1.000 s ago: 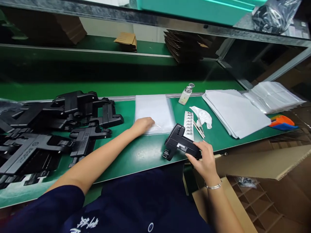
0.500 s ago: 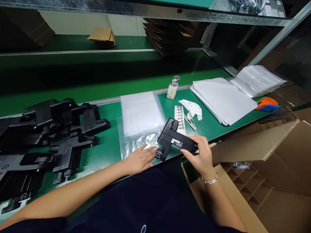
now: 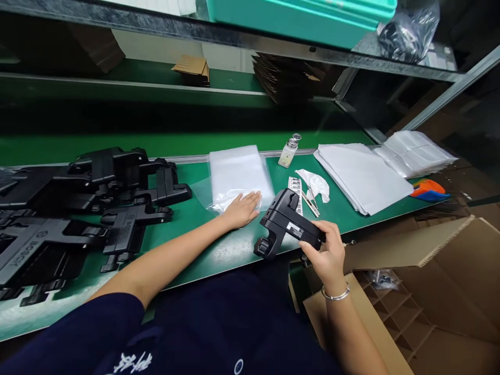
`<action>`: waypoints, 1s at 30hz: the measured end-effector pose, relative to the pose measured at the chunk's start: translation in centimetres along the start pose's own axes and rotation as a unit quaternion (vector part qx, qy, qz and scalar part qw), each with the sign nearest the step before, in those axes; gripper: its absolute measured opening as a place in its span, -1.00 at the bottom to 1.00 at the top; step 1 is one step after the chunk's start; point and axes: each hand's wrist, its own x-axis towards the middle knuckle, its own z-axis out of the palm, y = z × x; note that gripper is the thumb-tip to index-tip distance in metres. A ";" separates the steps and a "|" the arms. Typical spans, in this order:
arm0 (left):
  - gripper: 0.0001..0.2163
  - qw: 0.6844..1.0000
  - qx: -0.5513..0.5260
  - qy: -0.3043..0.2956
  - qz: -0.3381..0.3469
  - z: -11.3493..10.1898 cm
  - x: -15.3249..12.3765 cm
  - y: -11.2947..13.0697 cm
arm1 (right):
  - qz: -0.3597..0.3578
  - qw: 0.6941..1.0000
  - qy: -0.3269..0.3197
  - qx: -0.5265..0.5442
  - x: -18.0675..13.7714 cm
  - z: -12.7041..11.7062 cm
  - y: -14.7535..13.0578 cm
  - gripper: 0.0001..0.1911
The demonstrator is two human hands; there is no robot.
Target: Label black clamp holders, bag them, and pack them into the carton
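Note:
My right hand (image 3: 326, 255) grips one end of a black plastic device (image 3: 287, 224) with a small white label, tilted above the bench's front edge. My left hand (image 3: 242, 209) lies flat, fingers stretched, on the near edge of a stack of clear plastic bags (image 3: 238, 169). Under the stack, a bag corner sticks out to the left. Partly hidden behind the device is a strip of printed labels (image 3: 296, 186). Beside it are tweezers (image 3: 311, 204) and a crumpled white cloth (image 3: 315, 183). A small bottle with a metal top (image 3: 288, 152) stands behind them.
Several black Bosch-marked devices (image 3: 125, 229) crowd the left of the green bench. White sheets (image 3: 363, 174), more plastic bags (image 3: 416, 151) and an orange-and-blue object (image 3: 429, 190) lie on the right. An open carton (image 3: 406, 307) with dividers stands below right. A shelf with a teal bin (image 3: 300, 21) hangs overhead.
My left hand has moved forward, pushing the loose bag from the near side up against the stack. The device stays in my right hand. The view has shifted, showing more of the overhead shelf.

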 end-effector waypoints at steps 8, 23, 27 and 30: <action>-0.73 0.997 0.012 0.005 -0.076 -0.9 -4.3 -0.5 | 0.135 0.972 0.015 0.192 -3.0 0.5 2.0 -0.53; -0.70 0.979 -0.189 0.038 -0.065 -5.1 -7.4 -0.4 | 0.304 0.902 -0.248 0.182 1.0 6.6 -1.2 -0.61; -0.70 0.962 -0.258 0.062 -0.059 -5.3 -6.9 -0.6 | 0.238 0.905 -0.301 0.185 0.8 7.0 -1.2 -0.67; -0.69 0.944 -0.323 0.058 -0.031 -6.0 -7.2 -0.8 | 0.196 0.918 -0.304 0.162 0.5 7.2 -0.9 -0.68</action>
